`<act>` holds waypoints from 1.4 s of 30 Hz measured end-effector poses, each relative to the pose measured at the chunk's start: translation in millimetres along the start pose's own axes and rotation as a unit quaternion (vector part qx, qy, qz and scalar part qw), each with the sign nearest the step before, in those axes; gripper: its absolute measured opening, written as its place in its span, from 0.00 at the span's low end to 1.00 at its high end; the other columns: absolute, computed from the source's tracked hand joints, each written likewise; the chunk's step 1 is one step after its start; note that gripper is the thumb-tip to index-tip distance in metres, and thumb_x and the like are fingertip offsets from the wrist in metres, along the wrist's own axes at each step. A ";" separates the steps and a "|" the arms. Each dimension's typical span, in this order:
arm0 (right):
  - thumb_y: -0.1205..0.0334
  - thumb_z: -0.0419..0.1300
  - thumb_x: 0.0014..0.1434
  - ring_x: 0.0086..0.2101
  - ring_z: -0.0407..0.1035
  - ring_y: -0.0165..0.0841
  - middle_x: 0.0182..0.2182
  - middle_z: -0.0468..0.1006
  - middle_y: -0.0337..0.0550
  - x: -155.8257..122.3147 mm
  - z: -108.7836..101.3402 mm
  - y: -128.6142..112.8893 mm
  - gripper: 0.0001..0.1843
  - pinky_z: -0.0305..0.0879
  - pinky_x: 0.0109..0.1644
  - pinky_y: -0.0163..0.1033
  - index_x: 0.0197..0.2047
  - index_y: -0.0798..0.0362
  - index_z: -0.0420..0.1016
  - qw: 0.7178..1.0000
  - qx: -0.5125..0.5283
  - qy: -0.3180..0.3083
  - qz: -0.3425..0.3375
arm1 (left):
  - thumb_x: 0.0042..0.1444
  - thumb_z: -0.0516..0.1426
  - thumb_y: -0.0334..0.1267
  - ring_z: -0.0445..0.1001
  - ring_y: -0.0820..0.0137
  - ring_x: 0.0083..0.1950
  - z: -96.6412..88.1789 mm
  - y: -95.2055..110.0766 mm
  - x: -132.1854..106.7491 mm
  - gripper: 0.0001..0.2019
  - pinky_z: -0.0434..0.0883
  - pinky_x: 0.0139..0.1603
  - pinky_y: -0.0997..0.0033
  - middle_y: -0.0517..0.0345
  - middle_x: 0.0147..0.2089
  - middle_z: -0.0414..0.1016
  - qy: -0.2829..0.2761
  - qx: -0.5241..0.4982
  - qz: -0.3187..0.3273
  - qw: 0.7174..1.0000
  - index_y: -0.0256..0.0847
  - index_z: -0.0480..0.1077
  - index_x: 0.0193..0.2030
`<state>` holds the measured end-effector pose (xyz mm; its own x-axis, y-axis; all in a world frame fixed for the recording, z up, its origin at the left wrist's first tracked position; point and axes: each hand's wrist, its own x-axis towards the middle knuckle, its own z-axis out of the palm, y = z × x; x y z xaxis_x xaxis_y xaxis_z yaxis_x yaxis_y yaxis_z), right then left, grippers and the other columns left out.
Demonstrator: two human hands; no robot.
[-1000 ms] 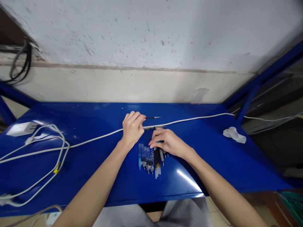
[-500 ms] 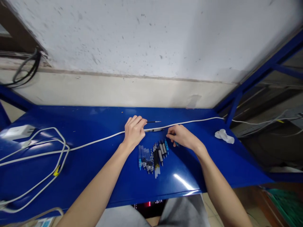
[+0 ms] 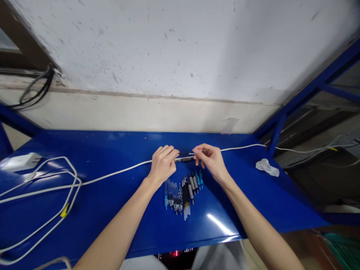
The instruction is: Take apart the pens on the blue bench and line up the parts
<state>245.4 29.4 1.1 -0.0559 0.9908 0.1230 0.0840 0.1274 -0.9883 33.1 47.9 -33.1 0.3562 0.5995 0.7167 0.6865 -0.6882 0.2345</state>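
Observation:
My left hand (image 3: 164,162) is closed around one end of a dark pen refill (image 3: 185,153), which points to the right. The thumb and finger of my right hand (image 3: 210,159) pinch at the refill's pale tip. Just below the refill, a pen part with a grey grip (image 3: 187,159) lies along the white cable, its left end by my left hand. Nearer me on the blue table lie sorted pen parts: clear barrels (image 3: 172,193), black refills (image 3: 185,197), grey-gripped front pieces (image 3: 191,184) and two blue front pieces (image 3: 199,179).
A white cable (image 3: 115,171) crosses the blue table (image 3: 118,217) behind the parts and loops at the left near a white adapter (image 3: 24,162). Crumpled white tissue (image 3: 267,167) lies at the right. A wall (image 3: 168,112) closes off the back.
My right hand has left a blue front piece beside the other one in the row. It has moved up and left to the refill's tip, while my left hand keeps its hold.

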 end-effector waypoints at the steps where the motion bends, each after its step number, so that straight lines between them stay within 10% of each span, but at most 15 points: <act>1: 0.48 0.69 0.59 0.23 0.73 0.32 0.27 0.80 0.41 0.3 4.2 2.8 0.16 0.60 0.19 0.33 0.39 0.52 0.80 0.999 0.052 0.003 0.003 | 0.61 0.52 0.21 0.69 0.66 0.35 0.3 0.1 -0.2 0.12 0.62 0.37 0.63 0.57 0.32 0.73 0.001 -0.004 -0.001 1.000 0.39 0.72 0.35; 10: 0.54 0.72 0.58 0.32 0.78 0.34 0.31 0.84 0.46 -4.0 15.7 7.9 0.12 0.75 0.31 0.36 0.40 0.54 0.84 0.982 0.187 -0.020 0.003 | 0.64 0.51 0.23 0.69 0.66 0.34 0.3 -0.8 0.6 0.12 0.62 0.37 0.64 0.55 0.33 0.75 0.010 -0.026 0.005 1.000 0.38 0.73 0.38; 19: 0.48 0.71 0.58 0.32 0.72 0.32 0.32 0.78 0.42 4.7 0.1 14.0 0.16 0.70 0.27 0.34 0.33 0.52 0.77 0.965 0.143 0.211 -0.057 | 0.70 0.54 0.33 0.72 0.66 0.38 2.2 5.2 -0.3 0.09 0.63 0.41 0.63 0.57 0.36 0.80 -0.032 -0.076 -0.047 0.995 0.41 0.75 0.40; 32: 0.51 0.68 0.62 0.32 0.75 0.34 0.29 0.83 0.40 -8.0 17.7 13.0 0.13 0.67 0.41 0.40 0.37 0.52 0.81 0.991 -0.041 -0.124 -0.012 | 0.69 0.55 0.33 0.71 0.66 0.38 3.8 1.7 -0.7 0.09 0.64 0.42 0.61 0.58 0.37 0.82 -0.021 -0.074 -0.064 0.995 0.41 0.75 0.38; 42: 0.62 0.67 0.61 0.30 0.73 0.32 0.30 0.83 0.39 -11.9 16.4 15.0 0.03 0.65 0.38 0.38 0.35 0.52 0.82 0.969 -0.135 -0.201 -0.041 | 0.69 0.54 0.32 0.73 0.65 0.39 3.8 2.3 -0.2 0.10 0.65 0.43 0.60 0.56 0.37 0.82 -0.026 -0.080 -0.076 0.994 0.41 0.76 0.39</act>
<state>231.1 18.8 -16.7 -0.4525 0.8860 0.1010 0.3177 0.2660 -0.9101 37.1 47.7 -35.2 0.2910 0.7184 0.6319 0.6260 -0.6424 0.4421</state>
